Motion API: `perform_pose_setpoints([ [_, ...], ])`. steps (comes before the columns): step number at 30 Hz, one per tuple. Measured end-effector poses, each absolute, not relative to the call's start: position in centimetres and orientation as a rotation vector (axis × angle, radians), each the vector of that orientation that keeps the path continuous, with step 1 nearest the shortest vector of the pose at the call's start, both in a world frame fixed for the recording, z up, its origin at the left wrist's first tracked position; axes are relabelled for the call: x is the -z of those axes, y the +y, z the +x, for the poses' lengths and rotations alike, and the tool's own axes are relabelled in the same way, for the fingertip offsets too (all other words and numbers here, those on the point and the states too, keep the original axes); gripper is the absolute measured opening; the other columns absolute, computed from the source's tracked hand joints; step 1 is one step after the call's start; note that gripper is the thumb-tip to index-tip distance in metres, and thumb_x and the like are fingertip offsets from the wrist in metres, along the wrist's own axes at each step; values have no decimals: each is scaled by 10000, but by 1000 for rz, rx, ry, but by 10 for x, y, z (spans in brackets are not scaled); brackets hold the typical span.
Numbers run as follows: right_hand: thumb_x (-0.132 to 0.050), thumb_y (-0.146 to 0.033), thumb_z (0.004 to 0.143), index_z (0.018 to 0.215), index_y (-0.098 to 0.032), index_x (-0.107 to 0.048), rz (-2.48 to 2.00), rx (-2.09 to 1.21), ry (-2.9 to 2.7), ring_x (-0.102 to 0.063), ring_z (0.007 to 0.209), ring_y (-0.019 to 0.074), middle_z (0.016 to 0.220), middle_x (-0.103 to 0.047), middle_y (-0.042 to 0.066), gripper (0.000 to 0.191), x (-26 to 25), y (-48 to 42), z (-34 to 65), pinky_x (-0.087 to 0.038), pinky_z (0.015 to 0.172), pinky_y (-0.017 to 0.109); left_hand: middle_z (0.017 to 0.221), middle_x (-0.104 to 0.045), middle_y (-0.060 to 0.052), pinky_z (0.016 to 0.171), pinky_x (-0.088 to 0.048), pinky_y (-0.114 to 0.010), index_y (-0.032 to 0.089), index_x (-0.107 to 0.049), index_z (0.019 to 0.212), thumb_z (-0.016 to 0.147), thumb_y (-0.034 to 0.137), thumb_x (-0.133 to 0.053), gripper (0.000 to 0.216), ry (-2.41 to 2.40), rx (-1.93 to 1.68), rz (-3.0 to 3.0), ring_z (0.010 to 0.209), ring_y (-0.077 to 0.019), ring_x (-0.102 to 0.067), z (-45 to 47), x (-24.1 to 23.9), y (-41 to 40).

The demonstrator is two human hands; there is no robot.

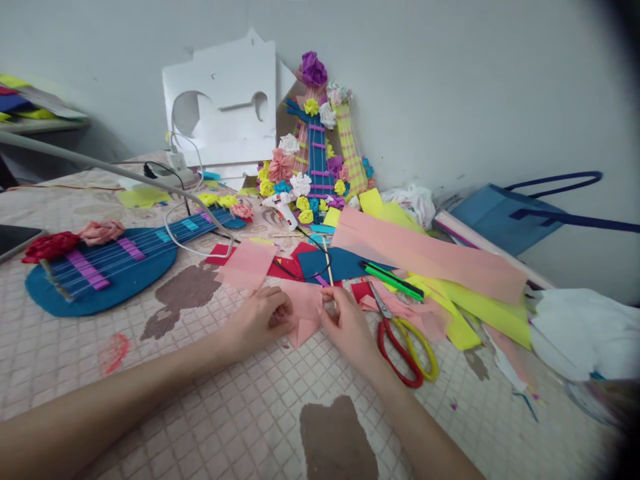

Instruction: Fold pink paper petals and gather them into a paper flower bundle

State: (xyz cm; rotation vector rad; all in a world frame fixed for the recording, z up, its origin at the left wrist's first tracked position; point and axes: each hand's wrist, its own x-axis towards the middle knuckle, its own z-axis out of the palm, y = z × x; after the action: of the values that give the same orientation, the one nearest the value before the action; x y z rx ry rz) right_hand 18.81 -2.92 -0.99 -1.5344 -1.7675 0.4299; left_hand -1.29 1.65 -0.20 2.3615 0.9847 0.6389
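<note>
A piece of pink crepe paper (pixel 303 299) lies between my hands, its lower corner pointing towards me. My left hand (pixel 264 313) is closed with curled fingers on the left side of this paper. At the right edge, my right hand (pixel 347 327) pinches the paper between thumb and fingers. Another pink square (pixel 247 262) lies flat just beyond my left hand. Scissors (pixel 403 343) with red and yellow handles rest to the right of my right hand, and a green box cutter (pixel 393 280) lies behind them.
A blue guitar-shaped craft (pixel 130 267) with paper roses lies at left, a white cable (pixel 200 253) looping over its neck. Behind stand a white glue gun (pixel 281 210), flower-covered guitar shapes (pixel 319 157) and cut white board (pixel 225 100). Pink strips (pixel 425 253) and yellow strips (pixel 465 310) spread at right.
</note>
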Motion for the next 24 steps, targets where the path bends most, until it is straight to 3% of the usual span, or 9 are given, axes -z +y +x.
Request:
perform_pose_setpoints([
  [4,-512,-191,800,1046,-209,-555,-1476,-694,-1643,-544,622,117,963,-600,42,250,6,-29,188,-474,578,264,752,-585,-22,598,-400,-248,165,-576,754,731,186,-598,37,1004,-623,2329,696,-151,-531,-12,-3,16],
  [11,-523,-251,813,994,-211,-616,-1425,-842,-1599,-543,603,108,945,-639,36,207,11,-25,193,-451,533,240,752,-565,-7,597,-422,-236,168,-559,777,719,164,-577,61,988,-669,2267,693,-134,-532,-13,1,16],
  [14,-536,-278,810,933,-204,-639,-1450,-804,-1600,-521,591,111,918,-644,35,177,8,-28,191,-426,527,244,901,-587,-29,652,-468,-267,183,-535,941,749,182,-562,194,1008,-811,2166,771,-144,-557,-15,6,18],
  [18,-528,-325,833,935,-211,-639,-1436,-840,-1443,-395,478,99,582,-495,-41,189,-4,-34,189,-297,438,218,1168,-548,-92,798,-508,-349,195,-456,1128,822,326,-547,345,1038,-946,1900,1019,-194,-566,-18,2,23],
  [20,-524,-365,850,960,-219,-626,-1365,-899,-1347,-349,456,97,515,-404,-66,209,-9,-38,188,-250,429,220,1226,-542,-107,857,-507,-379,198,-447,1159,845,381,-523,372,963,-927,1702,1114,-217,-548,-18,-4,24],
  [24,-538,-402,852,1006,-233,-600,-1202,-1022,-1181,-350,471,97,534,-408,-67,238,-11,-41,186,-245,440,225,1254,-574,-116,884,-512,-396,197,-497,1114,879,396,-487,308,801,-738,1252,1136,-232,-568,-15,-13,20],
])
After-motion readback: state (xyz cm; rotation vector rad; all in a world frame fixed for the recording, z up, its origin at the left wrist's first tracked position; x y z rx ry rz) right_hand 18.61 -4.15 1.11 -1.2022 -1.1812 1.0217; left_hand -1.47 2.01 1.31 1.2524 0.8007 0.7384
